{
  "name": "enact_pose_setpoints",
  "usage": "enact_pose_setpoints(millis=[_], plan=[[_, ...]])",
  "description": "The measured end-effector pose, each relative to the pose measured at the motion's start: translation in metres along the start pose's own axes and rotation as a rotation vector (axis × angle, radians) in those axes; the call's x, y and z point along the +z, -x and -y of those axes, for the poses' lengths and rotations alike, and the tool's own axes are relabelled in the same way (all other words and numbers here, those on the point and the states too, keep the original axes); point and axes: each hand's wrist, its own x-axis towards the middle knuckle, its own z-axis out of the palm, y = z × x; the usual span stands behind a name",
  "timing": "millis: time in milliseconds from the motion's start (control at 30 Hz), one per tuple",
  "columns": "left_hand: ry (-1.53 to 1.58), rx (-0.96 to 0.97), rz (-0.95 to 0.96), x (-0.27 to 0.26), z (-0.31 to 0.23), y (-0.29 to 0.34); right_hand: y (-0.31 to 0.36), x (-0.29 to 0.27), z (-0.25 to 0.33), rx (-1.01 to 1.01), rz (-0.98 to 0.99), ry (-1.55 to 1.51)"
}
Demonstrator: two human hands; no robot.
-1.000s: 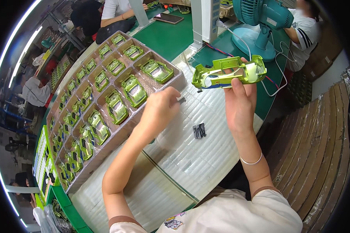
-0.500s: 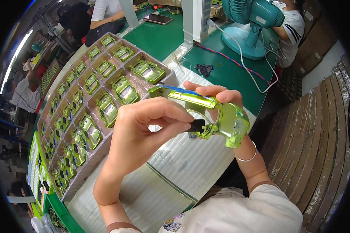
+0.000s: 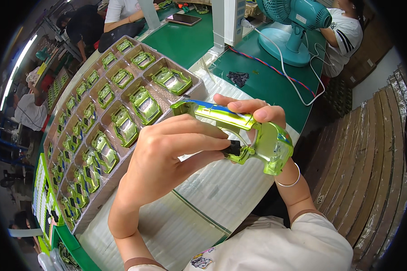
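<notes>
Above the padded table surface, my right hand (image 3: 271, 114) grips a translucent green toy car shell (image 3: 278, 147) with blue marking along its upper edge. Its fingers lie over that edge; the thumb is mostly hidden. My left hand (image 3: 167, 147) pinches a small black block-shaped part (image 3: 233, 148) between thumb and fingers. That part sits against the inner frame of the shell, beside a green tab; whether it is fastened there I cannot tell. Left of my hands, a compartment tray (image 3: 198, 90) holds several similar green car shells (image 3: 144, 106), some with black parts in them.
A teal fan (image 3: 287, 45) stands at the back right, with a white cable (image 3: 282, 72) and a red-blue wire (image 3: 271, 67) nearby. A phone (image 3: 183, 19) and a crumpled black item (image 3: 238, 78) lie on the green table. Stacked cardboard (image 3: 362, 167) lines the right; co-workers sit beyond.
The shell and both hands have shifted slightly right and down. My left fingers have come further over the black part, which stays at the shell's inner frame.
</notes>
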Motion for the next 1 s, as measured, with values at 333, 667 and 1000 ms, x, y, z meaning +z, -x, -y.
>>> enact_pose_setpoints(millis=[333,667,1000], plan=[[-0.12,-0.039,-0.421,0.017,0.013,-0.005,0.008,0.009,0.007,0.478,-0.318,0.13],[-0.291,-0.037,-0.461,0.026,0.027,-0.007,0.004,0.019,0.011,0.582,-0.376,0.237],[-0.209,-0.028,-0.492,0.031,0.037,-0.005,0.009,0.019,0.007,0.595,-0.332,0.467]])
